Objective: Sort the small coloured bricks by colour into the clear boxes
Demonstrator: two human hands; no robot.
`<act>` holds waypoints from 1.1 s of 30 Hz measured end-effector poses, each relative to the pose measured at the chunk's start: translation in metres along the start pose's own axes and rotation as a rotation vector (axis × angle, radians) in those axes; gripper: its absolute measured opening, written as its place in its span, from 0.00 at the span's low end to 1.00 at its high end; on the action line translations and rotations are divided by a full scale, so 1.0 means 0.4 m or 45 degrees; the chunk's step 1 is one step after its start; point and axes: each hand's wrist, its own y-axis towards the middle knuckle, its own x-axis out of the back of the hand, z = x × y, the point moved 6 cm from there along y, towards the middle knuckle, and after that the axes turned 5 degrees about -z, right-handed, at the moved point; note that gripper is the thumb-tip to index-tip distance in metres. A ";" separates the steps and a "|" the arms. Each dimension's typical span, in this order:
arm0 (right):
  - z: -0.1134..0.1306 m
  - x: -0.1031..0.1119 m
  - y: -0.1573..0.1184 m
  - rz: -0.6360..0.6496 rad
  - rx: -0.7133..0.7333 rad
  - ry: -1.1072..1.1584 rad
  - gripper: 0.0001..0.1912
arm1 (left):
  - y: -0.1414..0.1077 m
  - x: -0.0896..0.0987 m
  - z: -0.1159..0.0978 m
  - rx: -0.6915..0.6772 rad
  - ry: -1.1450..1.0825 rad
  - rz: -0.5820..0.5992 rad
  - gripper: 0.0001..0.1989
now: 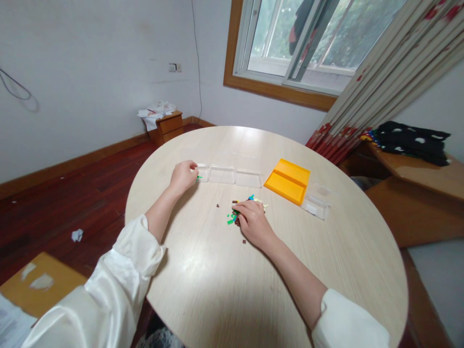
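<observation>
My left hand point(184, 175) is at the leftmost clear plastic box point(204, 173), its fingers curled together over the left end. A small green brick point(199, 177) shows just below the fingertips; whether they hold anything is hidden. My right hand point(255, 223) rests over a loose pile of tiny building bricks, fingers drawn together at its left side. Around it show green bricks point(230, 222), a blue brick point(251, 197) and cream bricks point(258, 200). What those fingers grip, if anything, cannot be made out. Apart from the pile lie two brown bricks, one nearer me point(244, 241).
Two more clear boxes, a middle one point(222, 175) and a right one point(248, 178), continue the row. An open yellow case point(288, 181) lies to their right, beside another clear box point(314, 207). All stand on a round wooden table point(203, 290).
</observation>
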 end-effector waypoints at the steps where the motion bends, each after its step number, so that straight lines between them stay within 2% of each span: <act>1: 0.001 0.004 0.001 -0.022 -0.001 0.009 0.17 | -0.001 0.000 -0.004 -0.016 -0.008 0.000 0.12; 4: 0.004 0.016 0.002 -0.065 -0.006 0.032 0.16 | -0.005 -0.001 -0.016 -0.057 -0.042 -0.001 0.11; 9: 0.002 0.008 -0.001 -0.024 0.011 0.020 0.15 | -0.016 0.000 -0.052 -0.168 -0.189 0.012 0.10; 11: -0.002 0.001 -0.002 -0.012 0.007 0.007 0.15 | -0.030 -0.014 -0.080 -0.273 -0.287 0.119 0.10; 16: -0.012 -0.006 -0.002 -0.008 -0.044 -0.039 0.15 | -0.102 -0.069 -0.166 -0.571 -0.472 0.524 0.06; 21: -0.009 0.013 0.003 -0.065 -0.092 -0.033 0.14 | -0.167 -0.088 -0.225 -0.723 -0.566 0.770 0.05; 24: -0.004 0.021 0.006 -0.089 -0.091 -0.032 0.12 | -0.182 -0.088 -0.240 -0.789 -0.575 0.819 0.04; 33: -0.005 0.010 0.003 -0.063 -0.063 -0.062 0.11 | -0.192 -0.110 -0.232 -0.850 -0.486 0.849 0.05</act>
